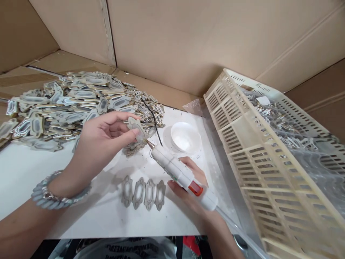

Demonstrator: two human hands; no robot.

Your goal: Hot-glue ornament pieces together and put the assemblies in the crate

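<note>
My left hand (101, 142) pinches a small ornate frame-shaped piece (137, 128) between thumb and fingers, above the white work surface (27, 176). My right hand (188, 190) grips a white glue gun (181, 174) with an orange trigger. Its metal nozzle touches the lower edge of the held piece. Several similar pieces (143, 192) lie side by side in a row on the surface just below the gun. A small heap of the same pieces sits under the held one.
A large pile of ornate pieces (67, 104) covers the far left. A small white bowl (185, 137) stands behind the gun. A cream slotted plastic crate (269, 162) with bagged parts fills the right. Cardboard walls enclose the back.
</note>
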